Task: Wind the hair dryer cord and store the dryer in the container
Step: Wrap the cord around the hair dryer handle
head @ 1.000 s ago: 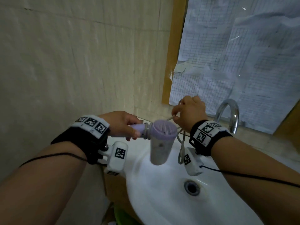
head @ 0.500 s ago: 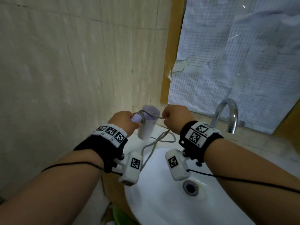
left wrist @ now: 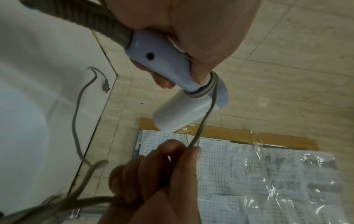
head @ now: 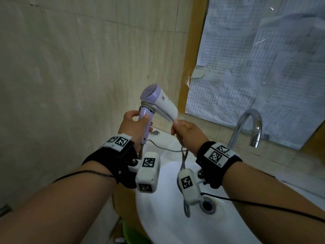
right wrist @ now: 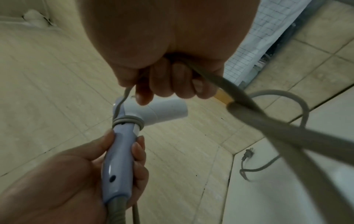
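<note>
The left hand (head: 135, 126) curls its fingers (right wrist: 138, 153) and thumb round the lilac handle of the hair dryer (head: 158, 101), held up above the white sink (head: 163, 217), nozzle pointing right. The right hand (head: 189, 136), just right of it, pinches the grey cord (left wrist: 201, 128) between thumb and forefinger below the nozzle. Several turns circle the handle's top. Slack hangs into the basin; the plug (right wrist: 248, 153) lies on the far ledge. A chrome tap (head: 249, 127) stands at right.

The cord (right wrist: 287, 121) near the right wrist camera is blurred.
</note>
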Demonstrator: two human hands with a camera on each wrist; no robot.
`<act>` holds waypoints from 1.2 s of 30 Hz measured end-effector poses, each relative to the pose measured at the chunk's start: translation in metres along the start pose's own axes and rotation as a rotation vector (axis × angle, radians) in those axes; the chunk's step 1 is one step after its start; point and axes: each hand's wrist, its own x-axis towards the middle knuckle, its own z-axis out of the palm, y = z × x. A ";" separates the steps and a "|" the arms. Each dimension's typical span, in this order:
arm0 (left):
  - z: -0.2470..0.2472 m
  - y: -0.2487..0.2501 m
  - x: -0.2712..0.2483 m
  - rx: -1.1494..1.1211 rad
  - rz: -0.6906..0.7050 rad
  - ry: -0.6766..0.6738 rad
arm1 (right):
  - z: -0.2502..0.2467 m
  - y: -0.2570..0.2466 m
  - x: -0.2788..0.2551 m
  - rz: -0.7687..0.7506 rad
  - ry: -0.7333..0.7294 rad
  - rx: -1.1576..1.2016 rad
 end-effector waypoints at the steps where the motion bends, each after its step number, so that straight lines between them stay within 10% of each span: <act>1: 0.000 -0.001 0.000 -0.048 -0.011 0.002 | 0.001 0.002 0.001 0.015 -0.029 0.025; 8: -0.020 0.006 -0.005 -0.183 0.000 -0.078 | -0.006 0.019 0.000 0.083 -0.074 -0.056; 19: -0.044 0.005 -0.011 -0.140 -0.041 -0.622 | -0.030 0.018 0.005 0.135 -0.013 -0.300; 31: -0.041 0.022 0.003 0.760 0.039 -0.838 | -0.057 0.005 0.014 0.111 -0.107 -0.450; 36: -0.022 0.018 -0.003 1.203 0.178 -0.705 | -0.046 -0.008 0.014 0.049 -0.117 -0.506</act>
